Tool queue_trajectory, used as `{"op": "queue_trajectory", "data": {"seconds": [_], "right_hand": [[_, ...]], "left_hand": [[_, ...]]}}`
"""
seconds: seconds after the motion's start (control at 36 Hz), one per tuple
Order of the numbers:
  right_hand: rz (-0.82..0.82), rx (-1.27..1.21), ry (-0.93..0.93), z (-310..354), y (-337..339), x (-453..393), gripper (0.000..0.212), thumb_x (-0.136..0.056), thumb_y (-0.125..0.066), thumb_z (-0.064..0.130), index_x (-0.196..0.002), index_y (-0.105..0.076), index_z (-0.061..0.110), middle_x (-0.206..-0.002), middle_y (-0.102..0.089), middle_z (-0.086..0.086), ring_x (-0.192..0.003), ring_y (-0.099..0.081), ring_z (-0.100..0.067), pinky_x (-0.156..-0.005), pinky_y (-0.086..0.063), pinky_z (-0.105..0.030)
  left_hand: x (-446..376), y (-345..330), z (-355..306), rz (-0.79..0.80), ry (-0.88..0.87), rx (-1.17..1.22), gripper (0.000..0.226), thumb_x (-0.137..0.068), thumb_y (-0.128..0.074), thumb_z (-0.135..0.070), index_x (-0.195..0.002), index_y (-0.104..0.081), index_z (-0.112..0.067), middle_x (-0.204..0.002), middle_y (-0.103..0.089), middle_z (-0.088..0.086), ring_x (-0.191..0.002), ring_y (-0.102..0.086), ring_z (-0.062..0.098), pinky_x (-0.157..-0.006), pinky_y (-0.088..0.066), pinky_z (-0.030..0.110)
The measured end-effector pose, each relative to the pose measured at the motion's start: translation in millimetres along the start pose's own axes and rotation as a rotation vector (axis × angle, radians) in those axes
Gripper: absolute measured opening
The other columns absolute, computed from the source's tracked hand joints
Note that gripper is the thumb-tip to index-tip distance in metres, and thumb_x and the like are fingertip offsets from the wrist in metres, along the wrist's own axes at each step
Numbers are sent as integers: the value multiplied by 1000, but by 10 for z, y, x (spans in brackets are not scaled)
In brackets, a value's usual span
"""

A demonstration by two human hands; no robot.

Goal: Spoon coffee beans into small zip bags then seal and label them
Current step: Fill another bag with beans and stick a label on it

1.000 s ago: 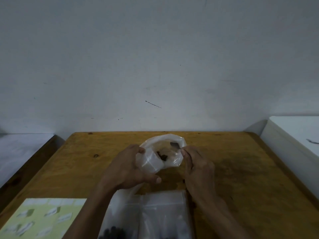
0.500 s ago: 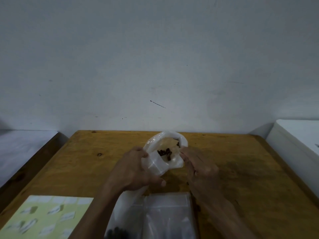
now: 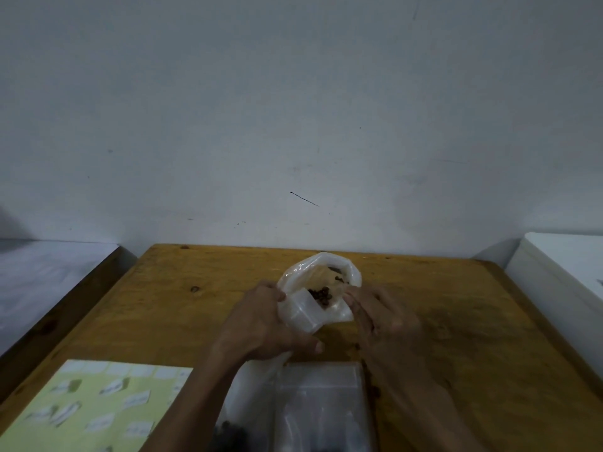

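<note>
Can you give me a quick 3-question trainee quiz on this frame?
1. True or false: the plastic bag held by both hands is sealed.
2. What lies on the wooden table at the near left? A) a label sheet B) a scale C) a jar
3. Fill in: the left hand presses a small white ____ against the bag.

Key: 1 false, its mouth is open with coffee beans showing; 2 A, the label sheet; 3 cup, while the right hand grips the opposite rim.

Left hand (image 3: 261,324) curls, thumb extended toward the right hand (image 3: 381,316), whose fingers pinch inward; both forearms angle in from below.
</note>
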State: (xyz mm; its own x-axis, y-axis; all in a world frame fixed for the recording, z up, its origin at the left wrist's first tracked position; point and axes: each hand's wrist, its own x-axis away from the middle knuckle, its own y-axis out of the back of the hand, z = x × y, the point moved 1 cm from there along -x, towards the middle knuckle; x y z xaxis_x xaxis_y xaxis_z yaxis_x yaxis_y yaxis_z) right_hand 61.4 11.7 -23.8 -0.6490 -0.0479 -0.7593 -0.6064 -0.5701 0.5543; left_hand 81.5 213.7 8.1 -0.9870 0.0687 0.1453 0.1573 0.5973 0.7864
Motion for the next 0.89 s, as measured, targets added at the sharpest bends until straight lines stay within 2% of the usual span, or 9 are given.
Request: {"op": "queue_trajectory", "data": {"seconds": [0.11,0.28,0.36,0.44,0.53,0.64,0.72,0.78,0.89], "right_hand": [[113,133,-6,67,-16,141,24,-93,-60,16,-112,-74,11,-88,-68,-4,-72,-63,-19,-59,-42,-20],[3,75,-10,191,-74,223,19,-92,-64,13,-105,-76,9,-93,-70,-4,-78,-67,-18,-64,-49,-20],[4,111,-10,200,-53,234,20,-92,-61,12,-107,-75,7,-94,-69,-6,-79,-69,-23,-61,-54,-27],[47,179,-9,201,-68,240,28,-93,-52,13,-108,-74,6,-91,-66,-8,-73,-66,-25,-53,-51,-28],[62,116,-58,222,-98,221,25,-92,-57,13,-110,-74,9,-90,-65,-5,-66,-63,-20,-54,-42,-21],[-7,45,-35,230,-33,178,24,-96,-56,15,-110,-74,7,-94,-67,-5,-71,-64,-18,-55,-50,-24],[6,83,-64,196,-38,159,23,-92,-60,11,-110,-73,9,-91,-66,-6,-63,-63,-21,-49,-49,-28],[21,79,-100,191,-59,147,21,-94,-60,11,-109,-74,12,-86,-63,-4,-59,-61,-20,-47,-44,-25],[-25,-75,-164,238,1,89,22,-97,-56,20,-105,-74,12,-85,-65,0,-66,-58,-7,-59,-40,-7]], "left_hand": [[20,-28,-44,-26,20,7,111,-46,-91,-58,-138,-45,-19,-117,-48,-9,-101,-53,14,-84,-55,32],[33,-75,-103,-35,27,1,98,-54,-89,-47,-137,-44,-19,-112,-45,-9,-99,-52,14,-77,-50,28],[39,-92,-101,-35,36,9,95,-55,-89,-45,-135,-44,-19,-110,-45,-10,-97,-51,13,-75,-49,27],[46,-103,-96,-33,37,9,93,-56,-88,-46,-134,-45,-19,-114,-49,-9,-95,-51,12,-73,-48,26],[56,-104,-100,-39,39,14,94,-57,-88,-46,-135,-44,-19,-110,-45,-10,-95,-50,12,-71,-47,26],[76,-94,-104,-43,31,9,96,-56,-88,-51,-136,-44,-19,-110,-44,-11,-97,-50,12,-72,-45,26],[86,-85,-101,-42,31,21,99,-52,-88,-52,-135,-44,-19,-110,-45,-11,-96,-51,11,-71,-46,25],[92,-85,-106,-40,25,21,99,-51,-88,-54,-133,-45,-19,-108,-46,-11,-95,-52,11,-71,-48,25],[105,-78,-120,-41,28,33,98,-53,-88,-51,-134,-44,-19,-109,-46,-10,-96,-51,12,-73,-48,26]]}}
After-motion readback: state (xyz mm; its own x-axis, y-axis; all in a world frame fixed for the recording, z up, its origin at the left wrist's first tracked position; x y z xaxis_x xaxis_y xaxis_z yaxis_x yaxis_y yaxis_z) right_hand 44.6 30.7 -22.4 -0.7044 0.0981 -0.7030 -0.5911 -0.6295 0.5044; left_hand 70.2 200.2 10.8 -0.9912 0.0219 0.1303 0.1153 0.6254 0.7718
